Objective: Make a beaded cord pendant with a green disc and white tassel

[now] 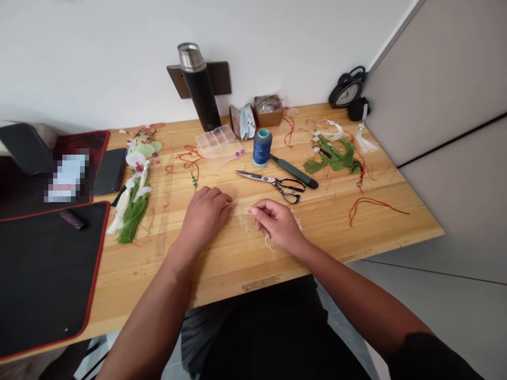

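Dial centring on the right grip (275, 219), 12 o'clock pointing away from the person.

Right grip: thumb and forefinger are coming together on a pale thread loop (248, 210); the loop is sticking out on the 9 o'clock side, just above the bench (222, 269). Loose pale strands (270, 245) are hanging below the hand at 6 o'clock. A pale fringe (297, 219) is showing at 3 o'clock, partly hidden by the hand.

Left grip (206, 211): lying at 9 o'clock, near the loop but apart from it. Fingers are bending, tips pointing at the right grip; whether they are clamping anything, cannot tell.

Scissors (275, 180) are lying at 12, near the right grip, blades pointing to 10. A blue thread spool (262, 150) is standing just beyond them. A green-handled tool (295, 171) is lying at 1, just beside the scissors.

At 2, green tassels (338, 155) are lying bunched; at 3, a red cord (372, 201) is curving alone. Beyond the left grip, at 10, small green beads (194, 181) are sitting on a string. A clear compartment case (217, 138) is lying at 11, with a black flask (200, 95) standing behind it.
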`<state>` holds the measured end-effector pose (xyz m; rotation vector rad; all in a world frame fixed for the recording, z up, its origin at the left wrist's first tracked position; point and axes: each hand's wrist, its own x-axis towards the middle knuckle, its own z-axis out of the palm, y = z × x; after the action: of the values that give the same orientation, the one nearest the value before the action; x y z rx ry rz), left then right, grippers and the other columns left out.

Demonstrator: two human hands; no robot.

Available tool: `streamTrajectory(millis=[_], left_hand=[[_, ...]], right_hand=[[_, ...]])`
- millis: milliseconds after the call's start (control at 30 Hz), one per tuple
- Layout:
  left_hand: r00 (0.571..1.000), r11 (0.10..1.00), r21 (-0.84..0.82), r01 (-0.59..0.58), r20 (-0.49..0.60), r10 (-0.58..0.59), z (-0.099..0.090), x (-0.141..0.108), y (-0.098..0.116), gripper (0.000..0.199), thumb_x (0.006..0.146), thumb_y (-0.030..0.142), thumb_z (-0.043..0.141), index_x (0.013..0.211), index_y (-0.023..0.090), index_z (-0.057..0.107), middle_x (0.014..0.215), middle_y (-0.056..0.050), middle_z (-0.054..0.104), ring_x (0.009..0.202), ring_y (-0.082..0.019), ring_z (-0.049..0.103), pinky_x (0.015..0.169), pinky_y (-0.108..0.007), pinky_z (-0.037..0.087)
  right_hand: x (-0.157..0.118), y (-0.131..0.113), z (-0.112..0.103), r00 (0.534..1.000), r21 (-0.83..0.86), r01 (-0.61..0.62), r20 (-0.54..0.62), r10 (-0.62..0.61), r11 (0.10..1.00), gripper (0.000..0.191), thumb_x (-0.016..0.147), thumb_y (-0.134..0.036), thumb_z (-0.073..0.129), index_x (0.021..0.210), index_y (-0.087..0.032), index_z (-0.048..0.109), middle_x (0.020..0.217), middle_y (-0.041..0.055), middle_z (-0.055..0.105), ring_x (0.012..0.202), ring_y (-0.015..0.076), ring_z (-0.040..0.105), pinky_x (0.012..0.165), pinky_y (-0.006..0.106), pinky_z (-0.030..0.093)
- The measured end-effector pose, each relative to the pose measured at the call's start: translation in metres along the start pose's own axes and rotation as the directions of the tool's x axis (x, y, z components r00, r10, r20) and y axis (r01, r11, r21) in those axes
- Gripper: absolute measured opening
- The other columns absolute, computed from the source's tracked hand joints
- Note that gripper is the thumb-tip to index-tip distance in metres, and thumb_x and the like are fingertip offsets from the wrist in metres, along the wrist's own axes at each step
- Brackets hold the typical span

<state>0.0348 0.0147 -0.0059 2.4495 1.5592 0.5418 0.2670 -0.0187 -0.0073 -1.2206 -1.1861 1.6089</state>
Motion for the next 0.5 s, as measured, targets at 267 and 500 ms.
streamTrajectory(millis=[267,500], left_hand=[[0.999,0.998,0.06,0.008,0.039,-0.011,0.011,0.001,0.0,0.02,0.104,0.025,0.064,0.099,0.021,0.082,0.099,-0.015,0.077,0.1,-0.037,0.062,0.091,-0.053,0.05],[0.997,0.988,0.148,-0.042,0.065,0.032,0.017,0.001,0.003,0.024,0.107,0.021,0.057,0.099,0.017,0.079,0.098,-0.017,0.072,0.101,-0.038,0.06,0.087,-0.052,0.049]], right_hand=[[0.006,0.001,0.009,1.0,-0.015,0.002,-0.021,-0.002,1.0,0.044,0.09,-0.066,0.082,0.092,-0.024,0.07,0.063,-0.005,0.063,0.044,0.0089,0.043,0.04,0.024,0.031],[0.008,0.002,0.012,0.998,-0.017,0.003,-0.065,-0.005,1.0,0.039,0.091,-0.061,0.082,0.091,-0.023,0.07,0.061,-0.0051,0.062,0.043,0.0089,0.044,0.04,0.024,0.032]])
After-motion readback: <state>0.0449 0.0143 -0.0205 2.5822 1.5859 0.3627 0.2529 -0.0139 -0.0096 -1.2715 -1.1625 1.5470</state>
